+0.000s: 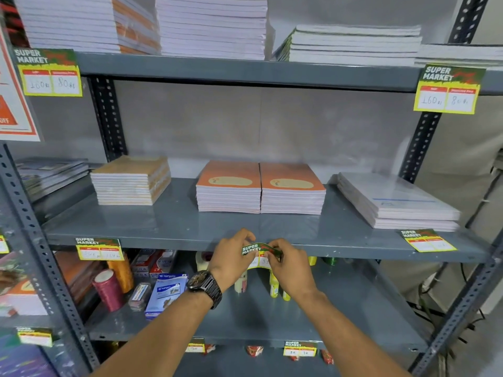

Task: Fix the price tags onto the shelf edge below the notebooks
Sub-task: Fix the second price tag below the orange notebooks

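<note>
Hands: left hand (231,257) and right hand (290,263) both pinch one tag (257,248) | tag at shelf edge (168,242), bowed | notebooks (260,190) above

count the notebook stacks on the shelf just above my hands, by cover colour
orange-cover stacks: 2
tan-cover stacks: 1
white-cover stacks: 1
total: 4 (dark stack at far left not counted)
</note>
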Motion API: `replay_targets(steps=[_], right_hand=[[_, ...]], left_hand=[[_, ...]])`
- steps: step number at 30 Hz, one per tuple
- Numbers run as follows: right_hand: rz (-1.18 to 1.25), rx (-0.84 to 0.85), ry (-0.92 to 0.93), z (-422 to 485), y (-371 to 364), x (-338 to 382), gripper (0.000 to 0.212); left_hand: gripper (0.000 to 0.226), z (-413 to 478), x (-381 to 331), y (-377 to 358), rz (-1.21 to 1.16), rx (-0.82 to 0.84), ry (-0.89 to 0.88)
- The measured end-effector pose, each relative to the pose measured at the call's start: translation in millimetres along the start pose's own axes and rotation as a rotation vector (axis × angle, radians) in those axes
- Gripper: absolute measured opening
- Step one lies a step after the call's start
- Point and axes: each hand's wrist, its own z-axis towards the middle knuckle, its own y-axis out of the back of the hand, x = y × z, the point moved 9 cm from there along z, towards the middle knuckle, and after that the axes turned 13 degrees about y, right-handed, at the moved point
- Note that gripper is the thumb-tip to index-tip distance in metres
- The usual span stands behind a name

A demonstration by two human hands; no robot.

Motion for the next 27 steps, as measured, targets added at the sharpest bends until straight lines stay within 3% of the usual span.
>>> replay_targets(steps=[11, 17, 21, 27], right_hand=[[-0.082, -0.059, 0.004, 3, 4, -1, 0.01], [-0.282, -0.025, -0.03, 8, 17, -3, 0.019], [-0.38, -0.003, 0.047, 11, 13, 9, 0.018], [-0.589, 0.055, 0.114, 22, -8, 22, 0.048]], left_hand=[[0.026, 3, -4, -1, 0.168, -0.073, -0.007], [0.039, 16, -4, 17, 0.345, -0.173, -0.085], [0.023, 17, 0, 17, 0.372, -0.139, -0.142], [0.015, 16, 5, 23, 0.395, -0.159, -0.194]])
